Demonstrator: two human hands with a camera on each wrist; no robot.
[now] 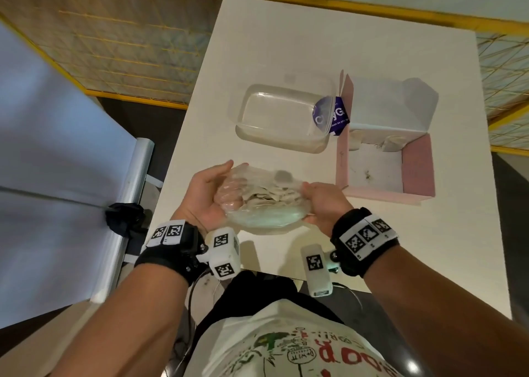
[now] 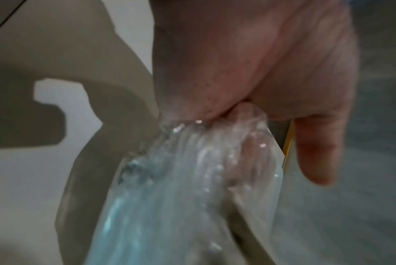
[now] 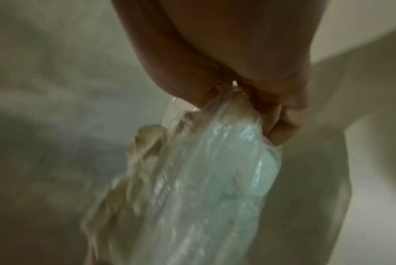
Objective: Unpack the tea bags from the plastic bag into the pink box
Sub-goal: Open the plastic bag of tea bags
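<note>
Both hands hold the plastic bag [image 1: 264, 202] above the near edge of the desk [image 1: 257, 47]. The left hand [image 1: 204, 196] cups the bag's end at 9 o'clock, fingers curled behind the film and showing through it, thumb above. The right hand [image 1: 326, 202] is clenched on the bag's end at 3 o'clock. The tea bags [image 1: 272, 195], a pale crumpled heap, sit inside the bag between the two hands.

From the bag, the pink box [image 1: 416, 167] lies open at 2 o'clock on the desk, well apart from the right hand, with a couple of pale tea bags in its far corner. A clear plastic container [image 1: 282, 116] stands at 12 o'clock, just beside the box, with a purple label [image 1: 335, 116] at its right end.

The desk is white; around it run yellow-framed mesh panels [image 1: 114, 42].

The left wrist view shows the left hand [image 2: 260, 62] pinching gathered film of the plastic bag [image 2: 192, 179] in the crease of the palm, one finger hanging free. The right wrist view, blurred, shows the right hand [image 3: 237, 62] clamping the bunched plastic bag [image 3: 215, 170], with tea bags [image 3: 147, 143] bulging on one side.
</note>
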